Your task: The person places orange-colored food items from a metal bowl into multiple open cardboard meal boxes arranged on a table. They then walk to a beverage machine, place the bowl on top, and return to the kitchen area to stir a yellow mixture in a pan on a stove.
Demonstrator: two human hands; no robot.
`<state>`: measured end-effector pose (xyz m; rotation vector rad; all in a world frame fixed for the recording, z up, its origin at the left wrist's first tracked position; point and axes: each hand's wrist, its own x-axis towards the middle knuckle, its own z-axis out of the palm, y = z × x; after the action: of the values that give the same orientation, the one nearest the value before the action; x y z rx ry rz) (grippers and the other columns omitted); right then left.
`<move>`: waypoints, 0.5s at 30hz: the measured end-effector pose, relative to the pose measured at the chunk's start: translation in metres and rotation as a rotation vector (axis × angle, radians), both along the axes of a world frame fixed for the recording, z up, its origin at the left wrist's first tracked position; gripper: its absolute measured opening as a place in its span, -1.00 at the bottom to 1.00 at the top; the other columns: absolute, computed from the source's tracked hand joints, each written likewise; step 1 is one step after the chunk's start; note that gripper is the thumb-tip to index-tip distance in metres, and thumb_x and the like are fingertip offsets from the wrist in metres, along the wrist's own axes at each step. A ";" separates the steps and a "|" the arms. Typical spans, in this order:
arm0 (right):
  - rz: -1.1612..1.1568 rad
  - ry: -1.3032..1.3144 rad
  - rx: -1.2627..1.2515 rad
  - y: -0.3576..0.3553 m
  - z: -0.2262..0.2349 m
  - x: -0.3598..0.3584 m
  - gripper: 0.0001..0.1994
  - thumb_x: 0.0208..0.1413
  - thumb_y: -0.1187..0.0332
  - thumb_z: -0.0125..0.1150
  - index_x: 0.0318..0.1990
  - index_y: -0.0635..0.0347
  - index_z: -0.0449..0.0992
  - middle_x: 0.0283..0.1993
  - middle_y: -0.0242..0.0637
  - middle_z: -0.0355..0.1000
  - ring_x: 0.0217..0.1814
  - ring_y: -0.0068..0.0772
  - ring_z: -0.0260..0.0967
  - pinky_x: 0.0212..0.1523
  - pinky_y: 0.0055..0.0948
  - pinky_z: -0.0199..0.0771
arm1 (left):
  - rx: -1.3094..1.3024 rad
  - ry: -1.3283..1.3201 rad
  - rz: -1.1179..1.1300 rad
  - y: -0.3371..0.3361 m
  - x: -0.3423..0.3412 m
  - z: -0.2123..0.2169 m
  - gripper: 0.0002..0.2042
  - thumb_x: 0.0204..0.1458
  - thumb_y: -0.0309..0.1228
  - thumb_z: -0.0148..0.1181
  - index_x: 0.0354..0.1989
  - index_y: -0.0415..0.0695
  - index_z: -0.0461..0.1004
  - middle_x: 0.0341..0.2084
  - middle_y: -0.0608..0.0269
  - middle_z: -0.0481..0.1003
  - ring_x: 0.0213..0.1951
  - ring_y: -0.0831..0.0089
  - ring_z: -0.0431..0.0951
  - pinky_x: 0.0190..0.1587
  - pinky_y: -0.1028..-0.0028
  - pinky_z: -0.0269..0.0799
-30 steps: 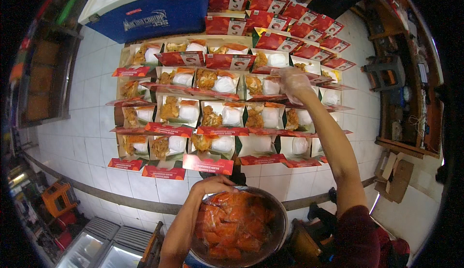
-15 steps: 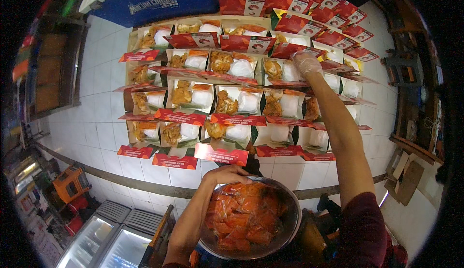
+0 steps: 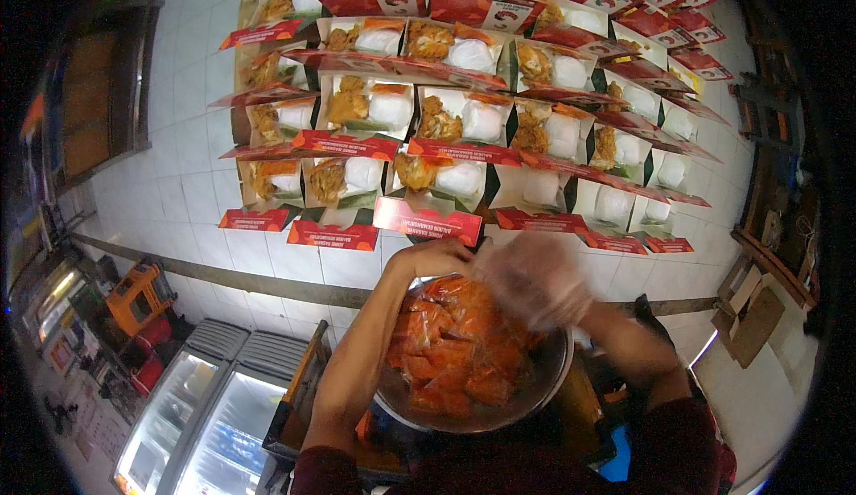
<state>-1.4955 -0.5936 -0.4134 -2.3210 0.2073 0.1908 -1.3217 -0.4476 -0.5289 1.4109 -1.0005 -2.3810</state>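
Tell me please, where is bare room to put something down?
Bare white tiles lie between the open boxes and brown panel at left, and, left of the left hand, between front row and grey band. Crowded: the box rows, and the bowl of orange packets under the right hand.

**Looking down from the wearer's head**

A wide fisheye camera, the left of a head-worn pair, faces down and forward. Close beneath it, at the near side, are the bowl (image 3: 562,366), left hand (image 3: 435,259) and right hand (image 3: 535,281); the boxes (image 3: 468,153) spread farther off. Straight edges bend toward the rim.
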 end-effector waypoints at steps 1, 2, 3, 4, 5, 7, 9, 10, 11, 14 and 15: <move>0.043 -0.108 0.202 0.041 -0.006 -0.002 -0.83 0.12 0.25 0.14 -0.21 0.06 0.56 -0.20 -0.22 0.49 -0.15 -0.18 0.44 -0.11 -0.20 0.43 | 0.012 -0.004 0.006 -0.002 -0.001 0.000 -0.45 -0.06 0.06 0.22 -0.03 -0.13 0.55 -0.09 0.06 0.54 0.01 0.26 0.47 0.12 0.38 0.26; 0.021 -0.038 0.388 0.079 -0.014 -0.004 -0.80 0.13 0.27 0.12 -0.16 0.10 0.55 -0.11 -0.18 0.47 -0.08 -0.18 0.42 -0.03 -0.20 0.41 | 0.043 -0.026 -0.019 -0.004 -0.002 0.000 -0.45 -0.07 0.06 0.22 -0.03 -0.13 0.55 -0.09 0.06 0.54 0.01 0.25 0.47 0.12 0.37 0.26; 0.044 0.149 0.540 0.117 -0.027 -0.001 -0.77 0.14 0.29 0.11 -0.10 0.13 0.54 -0.02 -0.14 0.46 -0.01 -0.17 0.40 0.05 -0.21 0.38 | 0.021 -0.015 -0.038 -0.006 -0.001 0.000 -0.44 -0.08 0.06 0.24 -0.03 -0.12 0.55 -0.09 0.06 0.55 0.03 0.24 0.47 0.12 0.37 0.26; -0.111 0.063 0.740 0.150 -0.041 0.003 -0.78 0.16 0.30 0.06 -0.12 0.16 0.52 -0.06 -0.12 0.45 -0.03 -0.16 0.40 0.03 -0.21 0.40 | 0.028 -0.018 -0.039 -0.009 -0.001 0.001 -0.44 -0.09 0.07 0.24 -0.03 -0.11 0.56 -0.08 0.06 0.54 0.03 0.24 0.46 0.13 0.37 0.26; -0.239 0.057 0.935 0.181 -0.055 0.010 -0.78 0.18 0.32 0.00 -0.13 0.18 0.51 -0.10 -0.10 0.44 -0.04 -0.15 0.40 0.02 -0.21 0.41 | 0.039 -0.020 -0.039 -0.011 -0.002 0.002 -0.44 -0.09 0.07 0.24 -0.03 -0.11 0.56 -0.08 0.06 0.54 0.04 0.23 0.46 0.13 0.37 0.25; -0.294 0.109 0.883 0.216 -0.071 0.008 -0.78 0.18 0.35 -0.05 -0.15 0.22 0.48 -0.15 -0.07 0.43 -0.08 -0.14 0.40 -0.02 -0.21 0.44 | 0.020 -0.052 -0.082 -0.012 -0.003 0.007 -0.43 -0.11 0.10 0.25 -0.03 -0.10 0.56 -0.03 0.04 0.51 0.08 0.21 0.44 0.15 0.36 0.24; -0.159 0.190 0.352 0.233 -0.080 0.009 -0.79 0.16 0.40 -0.07 -0.17 0.25 0.47 -0.17 -0.05 0.42 -0.13 -0.12 0.41 -0.05 -0.22 0.46 | 0.013 -0.031 -0.084 -0.012 -0.001 0.013 -0.42 -0.09 0.09 0.23 -0.02 -0.11 0.55 -0.01 0.06 0.51 0.08 0.23 0.45 0.15 0.39 0.25; -0.078 0.208 0.266 0.237 -0.081 0.010 -0.77 0.16 0.36 -0.04 -0.13 0.27 0.46 -0.12 -0.04 0.41 -0.06 -0.10 0.39 0.01 -0.18 0.40 | 0.002 -0.024 -0.096 -0.011 0.000 0.016 -0.42 -0.09 0.09 0.22 -0.01 -0.12 0.54 0.00 0.07 0.51 0.08 0.23 0.45 0.16 0.40 0.25; -0.007 0.217 0.163 0.238 -0.080 0.011 -0.73 0.17 0.32 -0.02 -0.08 0.29 0.44 -0.07 -0.02 0.40 0.01 -0.08 0.36 0.06 -0.15 0.35 | -0.005 -0.040 -0.097 -0.009 0.002 0.020 -0.43 -0.08 0.08 0.22 -0.02 -0.12 0.55 0.00 0.07 0.51 0.07 0.25 0.45 0.15 0.40 0.26; 0.017 0.216 0.067 0.241 -0.078 0.023 -0.75 0.14 0.35 -0.04 -0.14 0.31 0.47 -0.13 -0.03 0.42 -0.05 -0.10 0.39 0.02 -0.15 0.39 | -0.031 -0.054 -0.102 -0.001 0.006 0.030 -0.46 -0.07 0.07 0.23 -0.05 -0.11 0.57 -0.02 0.08 0.52 0.06 0.28 0.46 0.14 0.42 0.26; -0.017 0.207 0.065 0.243 -0.079 0.030 -0.75 0.13 0.35 -0.02 -0.16 0.32 0.47 -0.14 -0.03 0.43 -0.07 -0.10 0.41 0.01 -0.15 0.41 | -0.046 -0.038 -0.101 0.001 0.008 0.031 -0.47 -0.06 0.06 0.23 -0.06 -0.11 0.57 -0.03 0.08 0.53 0.05 0.28 0.47 0.14 0.42 0.27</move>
<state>-1.4657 -0.3507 -0.4923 -2.2335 0.3190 0.4244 -1.3142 -0.4464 -0.4977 1.4265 -1.1551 -2.3930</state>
